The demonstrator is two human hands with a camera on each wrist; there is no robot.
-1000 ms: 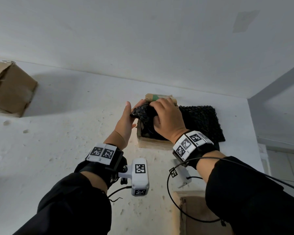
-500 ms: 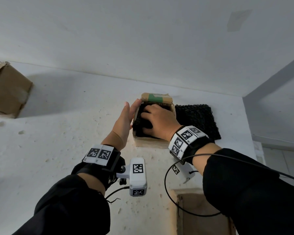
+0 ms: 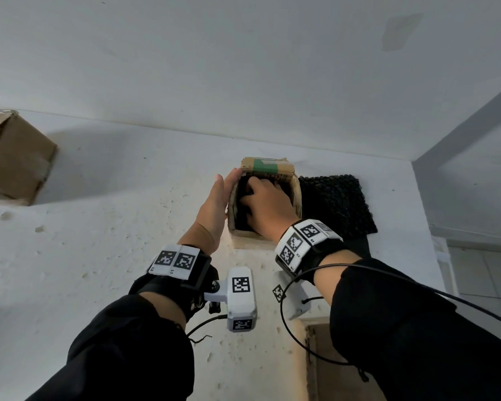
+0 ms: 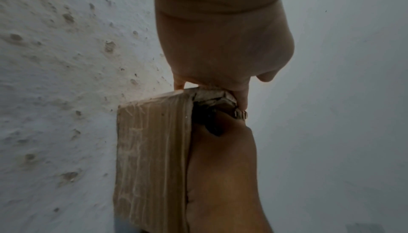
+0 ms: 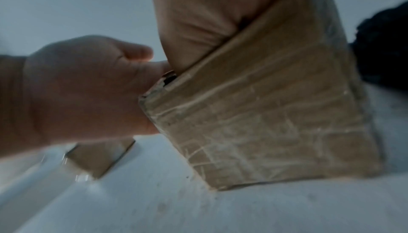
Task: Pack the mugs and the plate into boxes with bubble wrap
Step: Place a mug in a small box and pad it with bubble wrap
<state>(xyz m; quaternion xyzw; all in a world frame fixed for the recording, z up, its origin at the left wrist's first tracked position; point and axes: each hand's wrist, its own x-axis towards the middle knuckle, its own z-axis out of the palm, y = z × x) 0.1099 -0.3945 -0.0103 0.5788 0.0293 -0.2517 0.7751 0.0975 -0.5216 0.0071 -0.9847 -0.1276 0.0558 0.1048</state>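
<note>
A small open cardboard box [image 3: 296, 195] with green tape on its far flap stands on the white table. My right hand [image 3: 265, 198] reaches down into it, fingers curled over a black bubble-wrapped bundle [image 3: 240, 217] that fills the box. What the wrap holds is hidden. My left hand [image 3: 219, 198] lies flat against the box's left wall, fingers straight and reaching the far corner. From the left wrist, the box [image 4: 152, 149] shows side-on with the left hand [image 4: 220, 53] at its top corner. The right wrist view shows the box's near wall [image 5: 264, 123] and the left hand [image 5: 77, 88] beside it.
A flat sheet of black bubble wrap [image 3: 337, 204] lies right of the box. A larger closed cardboard box [image 3: 15, 166] sits at the far left by the wall. Another cardboard piece [image 3: 324, 369] lies near the front under my right arm.
The bundle was held above the box by both hands; my right hand has pushed it down inside. My left hand has let go and moved onto the box's left wall.
</note>
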